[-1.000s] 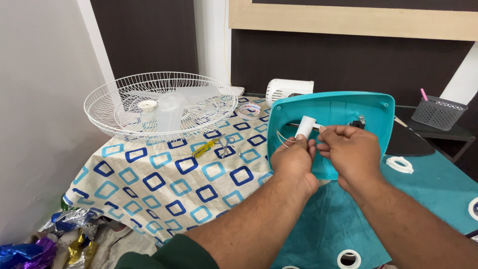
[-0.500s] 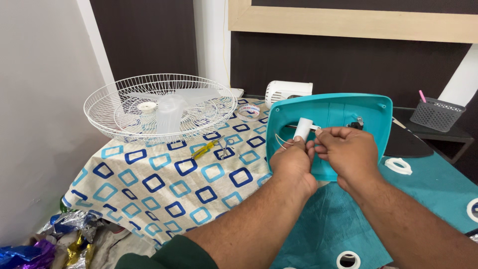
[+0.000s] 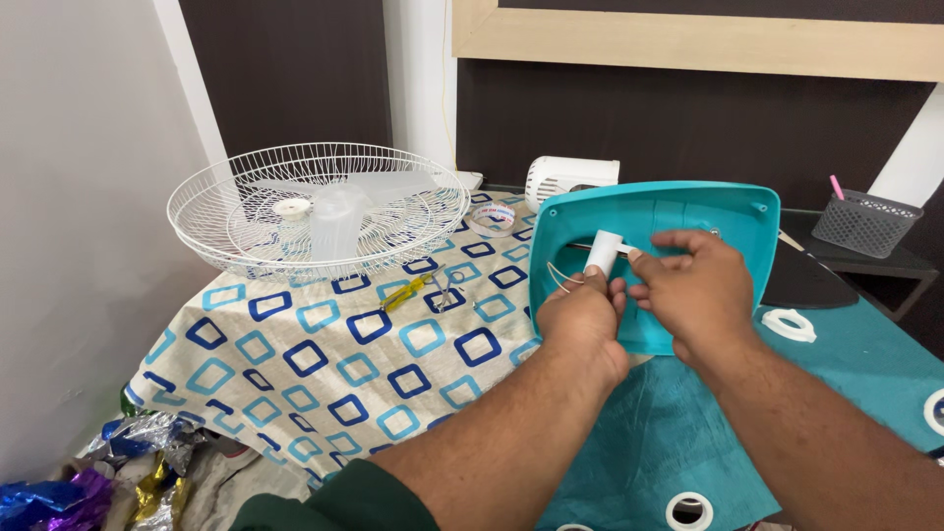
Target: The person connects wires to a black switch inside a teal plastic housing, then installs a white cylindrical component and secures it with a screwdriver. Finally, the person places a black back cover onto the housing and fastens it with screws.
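Left hand [image 3: 582, 320]: fingers pinched on a small white cylinder [image 3: 601, 253], held upright.
Right hand [image 3: 693, 287]: fingertips closed on the cylinder's upper end, just beside the left.
Cylinder: in front of the teal plastic panel [image 3: 657, 211], thin wires [image 3: 560, 278] trailing left.
Panel: tilted up on the table's right side.
Tablecloth [image 3: 324, 364]: squares pattern; yellow screwdriver [image 3: 405, 292] mid-table.
Far left corner: white fan grille [image 3: 317, 208], clear blade [image 3: 339, 211] inside.
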